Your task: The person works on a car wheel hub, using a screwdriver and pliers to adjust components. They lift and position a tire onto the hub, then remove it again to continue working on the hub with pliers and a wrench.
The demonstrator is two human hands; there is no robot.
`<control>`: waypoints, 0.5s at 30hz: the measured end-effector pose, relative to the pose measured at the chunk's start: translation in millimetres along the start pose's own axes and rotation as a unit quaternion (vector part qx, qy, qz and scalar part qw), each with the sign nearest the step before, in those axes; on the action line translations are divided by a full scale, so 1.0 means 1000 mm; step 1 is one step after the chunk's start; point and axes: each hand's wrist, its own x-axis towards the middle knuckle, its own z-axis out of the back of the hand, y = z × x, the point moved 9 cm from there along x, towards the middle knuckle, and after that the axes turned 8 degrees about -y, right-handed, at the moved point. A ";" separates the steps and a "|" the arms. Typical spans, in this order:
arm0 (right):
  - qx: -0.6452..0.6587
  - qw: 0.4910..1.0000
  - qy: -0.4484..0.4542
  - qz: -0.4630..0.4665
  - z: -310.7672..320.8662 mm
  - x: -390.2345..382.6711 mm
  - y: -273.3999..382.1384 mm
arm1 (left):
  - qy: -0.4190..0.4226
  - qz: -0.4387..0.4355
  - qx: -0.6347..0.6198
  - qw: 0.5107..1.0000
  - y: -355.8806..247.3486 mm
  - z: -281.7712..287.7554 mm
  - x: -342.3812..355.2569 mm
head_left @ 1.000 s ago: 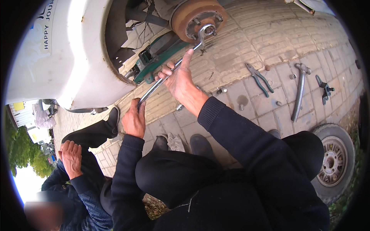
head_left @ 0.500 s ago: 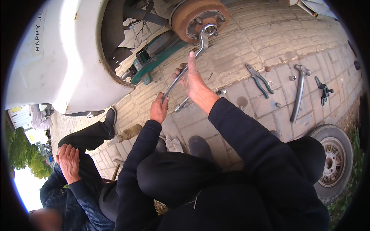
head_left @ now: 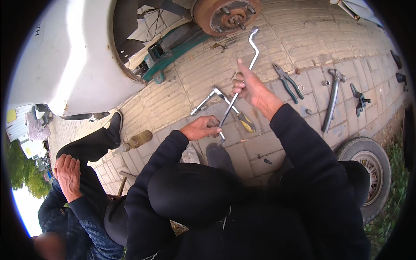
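A silver offset box-end wrench (head_left: 255, 51) is in both my hands, tilted across the space in front of my knees. My left hand (head_left: 200, 128) pinches it near its lower end. Higher up, my right hand (head_left: 255, 92) is closed around the shaft with the thumb extended along it. The wrench's upper ring end is apart from the rusty wheel hub (head_left: 207, 18), just below and right of it. Studs and a central nut show on the hub's face. Beneath the wrench, a ratchet with a yellow-and-black handle (head_left: 246, 122) and a socket attachment (head_left: 202, 103) lies on the paving.
Pliers (head_left: 286, 82), a hammer (head_left: 333, 99), a dark metal bracket (head_left: 359, 100) and small nuts lie to the right. A wheel (head_left: 346, 151) rests at lower right. A green jack (head_left: 173, 58) sits below the white vehicle body (head_left: 82, 56). A bottle (head_left: 138, 139) and a seated person (head_left: 69, 173) are left.
The wrench has come off the hub and moved right and down toward me. Both my hands have moved right with it, still gripping. The ratchet beneath now shows more fully.
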 end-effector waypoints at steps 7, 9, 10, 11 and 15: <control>-0.292 0.944 -0.153 0.027 0.135 0.014 0.058 | -0.191 -0.107 -0.081 0.972 -0.074 0.068 0.010; -0.359 0.909 -0.197 0.072 0.166 0.035 0.051 | -0.287 -0.143 -0.077 0.944 -0.110 0.102 0.006; -0.390 0.891 -0.209 0.099 0.177 0.047 0.045 | -0.321 -0.160 -0.053 0.932 -0.131 0.112 0.004; -0.420 0.873 -0.218 0.119 0.185 0.059 0.039 | -0.355 -0.171 -0.032 0.919 -0.152 0.121 0.000; -0.567 0.718 -0.253 0.314 0.164 0.064 0.059 | -0.472 -0.267 0.056 0.838 -0.244 0.147 -0.021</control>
